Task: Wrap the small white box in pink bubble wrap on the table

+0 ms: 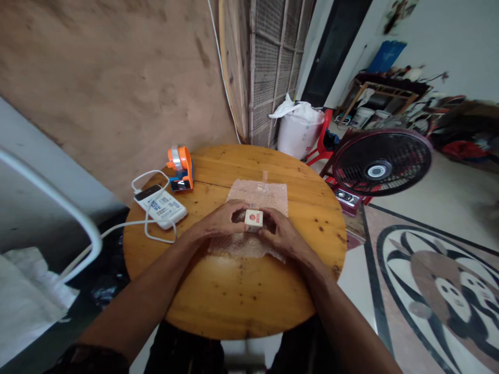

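A small cream box (254,218) with a red print on top is between my two hands, over the middle of a sheet of bubble wrap (268,193). My left hand (224,221) curls round its left side, with thumb and fingers closed on it. From the right, my right hand (279,231) grips the opposite side in the same way. The bubble wrap lies flat on the round wooden table (234,291), and a strip of tape (265,176) shows at its far edge. The box's underside is hidden.
An orange and blue tape dispenser (181,169) stands at the table's far left. Nearer lies a white power bank (163,208) with a looped white cable (146,223). Beyond the table's right edge is a dark red fan (382,166). A white sack (299,127) stands behind.
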The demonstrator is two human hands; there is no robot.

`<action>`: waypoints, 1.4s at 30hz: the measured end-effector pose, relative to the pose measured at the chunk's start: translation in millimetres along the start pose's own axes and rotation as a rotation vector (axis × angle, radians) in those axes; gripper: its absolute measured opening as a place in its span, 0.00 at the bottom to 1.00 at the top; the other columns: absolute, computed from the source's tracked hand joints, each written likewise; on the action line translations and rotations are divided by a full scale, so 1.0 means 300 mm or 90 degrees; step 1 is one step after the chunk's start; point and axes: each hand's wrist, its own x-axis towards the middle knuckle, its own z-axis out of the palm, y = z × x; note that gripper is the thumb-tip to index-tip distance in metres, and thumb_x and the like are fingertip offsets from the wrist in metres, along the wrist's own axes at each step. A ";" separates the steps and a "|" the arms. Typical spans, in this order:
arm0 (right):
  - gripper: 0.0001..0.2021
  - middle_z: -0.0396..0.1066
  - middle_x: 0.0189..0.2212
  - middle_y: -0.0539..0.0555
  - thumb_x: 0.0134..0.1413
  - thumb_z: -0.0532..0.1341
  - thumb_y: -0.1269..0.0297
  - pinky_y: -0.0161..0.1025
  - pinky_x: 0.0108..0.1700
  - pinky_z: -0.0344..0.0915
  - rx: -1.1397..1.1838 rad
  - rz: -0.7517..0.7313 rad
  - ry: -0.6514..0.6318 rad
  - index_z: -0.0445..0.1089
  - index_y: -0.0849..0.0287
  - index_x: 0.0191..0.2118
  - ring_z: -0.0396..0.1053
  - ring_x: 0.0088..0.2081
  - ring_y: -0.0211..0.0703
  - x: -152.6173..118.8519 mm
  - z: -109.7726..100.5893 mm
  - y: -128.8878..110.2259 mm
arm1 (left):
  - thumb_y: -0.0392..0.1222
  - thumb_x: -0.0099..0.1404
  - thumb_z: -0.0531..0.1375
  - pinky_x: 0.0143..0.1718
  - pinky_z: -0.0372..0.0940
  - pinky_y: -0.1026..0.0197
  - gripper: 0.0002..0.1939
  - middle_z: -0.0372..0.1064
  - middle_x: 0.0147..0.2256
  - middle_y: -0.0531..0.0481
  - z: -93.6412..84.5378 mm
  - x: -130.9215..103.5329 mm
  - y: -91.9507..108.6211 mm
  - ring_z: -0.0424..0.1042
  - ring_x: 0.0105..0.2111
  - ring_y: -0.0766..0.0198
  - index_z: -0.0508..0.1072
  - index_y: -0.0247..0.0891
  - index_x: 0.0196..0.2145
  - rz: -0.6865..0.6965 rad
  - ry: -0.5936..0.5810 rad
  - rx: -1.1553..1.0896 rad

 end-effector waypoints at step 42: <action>0.16 0.52 0.63 0.63 0.52 0.58 0.71 0.55 0.58 0.60 -0.345 -0.099 -0.105 0.67 0.59 0.48 0.55 0.61 0.57 -0.182 -0.021 -0.159 | 0.43 0.56 0.62 0.45 0.63 0.58 0.20 0.71 0.42 0.47 0.020 -0.012 0.019 0.69 0.42 0.59 0.71 0.37 0.47 0.015 0.091 -0.033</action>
